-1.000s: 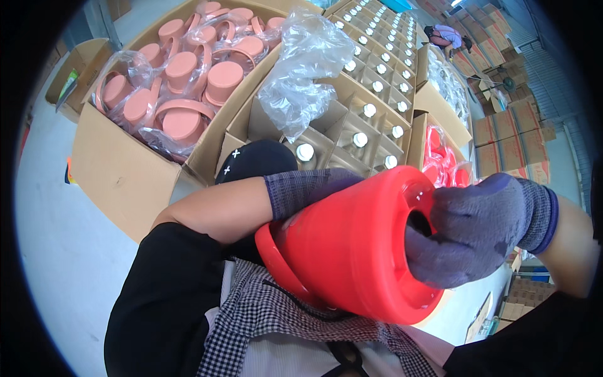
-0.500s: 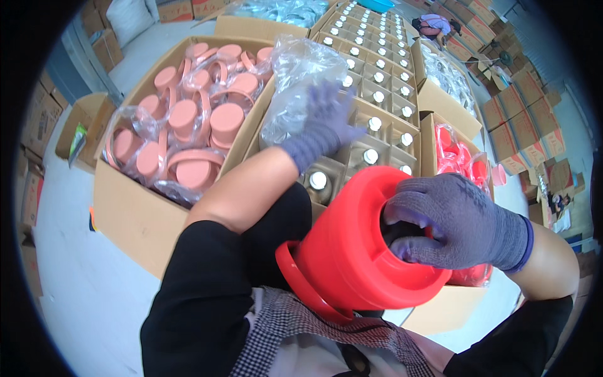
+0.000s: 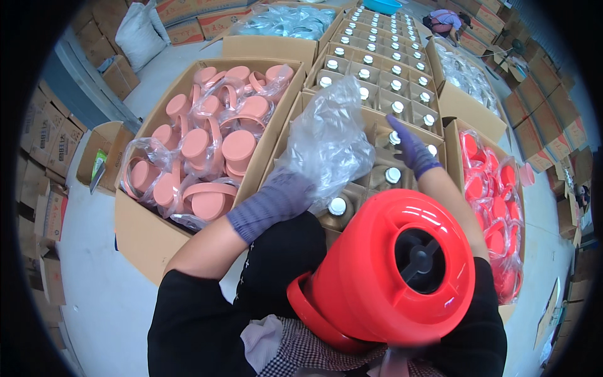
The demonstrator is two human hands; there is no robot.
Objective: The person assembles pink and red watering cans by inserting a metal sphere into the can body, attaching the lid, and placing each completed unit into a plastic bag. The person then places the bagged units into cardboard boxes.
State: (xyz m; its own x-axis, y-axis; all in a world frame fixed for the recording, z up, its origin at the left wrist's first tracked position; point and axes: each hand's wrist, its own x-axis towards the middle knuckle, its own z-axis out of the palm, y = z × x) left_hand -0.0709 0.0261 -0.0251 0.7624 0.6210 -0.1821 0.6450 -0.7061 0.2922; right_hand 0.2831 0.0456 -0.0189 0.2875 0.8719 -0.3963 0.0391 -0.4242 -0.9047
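Note:
A red plastic thermos flask casing (image 3: 352, 276) rests tilted on my lap, its handle toward my left and its round end facing up. A black cross-shaped piece (image 3: 419, 261) sits inside the opening at that end. My left hand (image 3: 286, 191), in a purple-grey knitted glove, is closed around the lower part of a crumpled clear plastic bag (image 3: 333, 135); its fingertips are partly hidden by the bag. Beyond the casing, my gloved right hand (image 3: 411, 147) is spread over a divided carton (image 3: 370, 113), beside a white-capped bottle (image 3: 393, 176). It holds nothing.
To the left stands a carton of pink handled lids (image 3: 195, 144) in plastic. On the right a carton holds red handled parts (image 3: 493, 207). Farther back are more white-capped bottles (image 3: 370, 47), a carton of bluish wrapped parts (image 3: 286, 22), stacked boxes and a bending person (image 3: 446, 25).
My right hand has left the casing's opening and reached forward over the bottles. My left hand has drawn back toward me and gripped the plastic bag, which now stands up. The view has shifted.

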